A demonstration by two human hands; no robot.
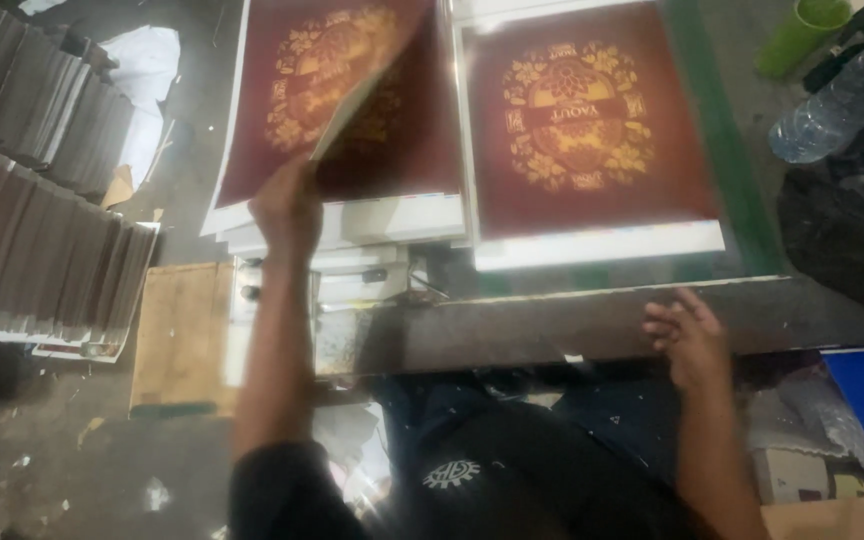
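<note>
- Nearest: the person's dark-clothed lap and two bare forearms reaching away from the camera. The hands are well apart.
- Right hand (690,335) rests open, fingers spread, on the near edge of the bench (552,325); it holds nothing.
- Left hand (287,210) is raised over the left stack of printed sheets (392,215) and pinches the near edge of the lifted sheet (377,100), which tilts up and curls across the stack.
- The lifted sheet is maroon with a gold ornament, white margin showing; it hangs above the left stack, not yet clear of it.
- Judgement: the lift goes best with a light pinch at the margin, one sheet only, peeled slowly so the sheet below does not drag along; the free hand could steady the pile.
- Right stack of printed sheets (592,140) lies flat just beside the left one, same design, untouched.
- Left, on the floor: rows of grey stacked board (42,250) and a flat brown cardboard piece (182,335).
- Far right: a clear plastic bottle (842,100), a green cup (802,35), a dark bag (842,240).
- Hard to make out: motion blur smears the lifted sheet, so whether one sheet or several is gripped cannot be told. The left fingertips are hidden behind the paper. The stack tops are cut off by the frame.
</note>
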